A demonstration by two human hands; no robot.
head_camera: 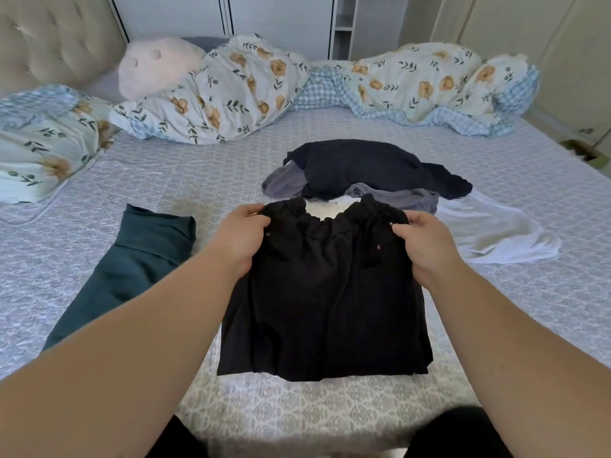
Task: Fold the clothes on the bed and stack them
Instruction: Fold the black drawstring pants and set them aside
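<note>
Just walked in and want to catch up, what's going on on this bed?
A person is folding clothes. Both hands, left and right, grip the waistband of a black garment over the bed. A teal garment lies to the left. A loose pile of dark, grey and white clothes waits behind.

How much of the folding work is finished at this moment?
Done: only the teal garment looks folded, lying left on the bed. In hand: left hand and right hand grip the black garment by its waistband. Left: the unfolded pile behind; no stack yet.
</note>
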